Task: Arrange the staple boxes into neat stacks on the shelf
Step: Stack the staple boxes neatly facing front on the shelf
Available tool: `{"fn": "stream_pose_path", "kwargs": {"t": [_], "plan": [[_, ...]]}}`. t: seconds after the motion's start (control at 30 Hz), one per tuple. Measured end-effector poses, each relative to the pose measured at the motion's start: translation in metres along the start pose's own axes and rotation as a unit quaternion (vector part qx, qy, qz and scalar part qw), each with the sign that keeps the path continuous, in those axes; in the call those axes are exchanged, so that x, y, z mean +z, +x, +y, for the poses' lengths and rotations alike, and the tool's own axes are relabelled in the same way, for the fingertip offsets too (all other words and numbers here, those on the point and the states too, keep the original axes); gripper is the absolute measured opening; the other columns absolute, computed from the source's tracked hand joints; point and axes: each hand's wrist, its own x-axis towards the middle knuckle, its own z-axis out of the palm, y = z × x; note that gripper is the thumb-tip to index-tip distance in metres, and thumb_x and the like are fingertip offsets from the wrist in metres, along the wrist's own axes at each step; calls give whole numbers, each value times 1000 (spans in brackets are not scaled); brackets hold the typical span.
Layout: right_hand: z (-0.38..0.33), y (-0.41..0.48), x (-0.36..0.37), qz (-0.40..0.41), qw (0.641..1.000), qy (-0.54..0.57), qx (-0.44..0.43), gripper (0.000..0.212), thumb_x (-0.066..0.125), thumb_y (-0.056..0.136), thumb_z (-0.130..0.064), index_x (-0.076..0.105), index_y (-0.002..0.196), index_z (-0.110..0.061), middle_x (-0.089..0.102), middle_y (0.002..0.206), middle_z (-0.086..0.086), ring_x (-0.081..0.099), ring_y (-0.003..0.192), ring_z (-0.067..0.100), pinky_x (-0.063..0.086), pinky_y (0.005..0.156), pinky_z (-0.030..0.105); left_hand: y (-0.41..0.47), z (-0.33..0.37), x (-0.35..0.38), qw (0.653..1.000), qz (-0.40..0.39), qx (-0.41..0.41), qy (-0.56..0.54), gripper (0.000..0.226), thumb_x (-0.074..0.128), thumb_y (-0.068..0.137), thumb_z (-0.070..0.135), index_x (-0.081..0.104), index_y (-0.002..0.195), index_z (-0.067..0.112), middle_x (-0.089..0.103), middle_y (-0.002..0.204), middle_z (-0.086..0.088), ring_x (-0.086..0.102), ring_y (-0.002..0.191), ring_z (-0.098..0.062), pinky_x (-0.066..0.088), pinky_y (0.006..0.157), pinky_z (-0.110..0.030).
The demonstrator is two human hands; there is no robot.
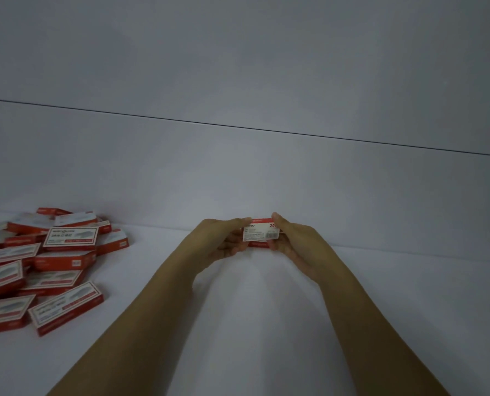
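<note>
One staple box (261,233) pinched by its ends between my left hand (221,244) and right hand (298,244) at the back of the shelf (266,324) — loose pile (38,261) at left unstacked, I'd say barely started.

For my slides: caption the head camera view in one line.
Left hand and right hand hold a staple box over the shelf; a jumbled pile of boxes lies to the left.

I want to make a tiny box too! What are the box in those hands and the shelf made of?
The staple box looks like thin printed cardboard, matte: crisp folded edges, red sides, white barcode label. The shelf looks smooth and white, maybe painted metal or laminate; cannot tell which.
</note>
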Motion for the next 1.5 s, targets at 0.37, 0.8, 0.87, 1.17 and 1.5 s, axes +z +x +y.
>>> {"fn": "stream_pose_path", "kwargs": {"t": [0.37,0.8,0.87,1.17,1.5], "plan": [[-14,-29,29,-12,945,-217,-243,47,76,73,-12,61,114,-28,60,114,-10,61,101,5,52,85,19,1,-12,-1,994,-60,92,-8,44,57,79,-19,58,119,0,68,110,-17,67,101,-27,55,87,-29],[-12,-22,6,19,952,-245,-184,43,68,77,0,58,110,-25,64,107,-5,63,91,0,52,72,10,-7,-2,-1,975,20,216,38,50,73,66,-16,64,107,10,69,107,-5,70,85,-17,58,73,-23],[-8,-20,4,9,949,-272,-157,39,68,77,-2,59,108,-24,66,103,-5,64,88,0,53,74,16,-11,1,3,967,17,239,86,51,76,65,-12,65,106,16,69,106,-1,69,88,-17,58,74,-26],[6,-13,11,8,937,-322,-135,33,71,79,-13,59,109,-19,65,103,-2,64,93,15,53,83,26,-16,1,13,921,18,303,245,46,80,67,3,65,105,24,65,98,8,62,76,-5,53,73,-14],[0,-20,19,131,836,-383,-371,37,63,80,6,54,111,-11,38,112,-6,51,102,10,43,71,-2,-9,-10,13,793,184,452,363,30,67,79,-2,56,106,7,58,106,-4,53,88,-8,39,75,5]]}}
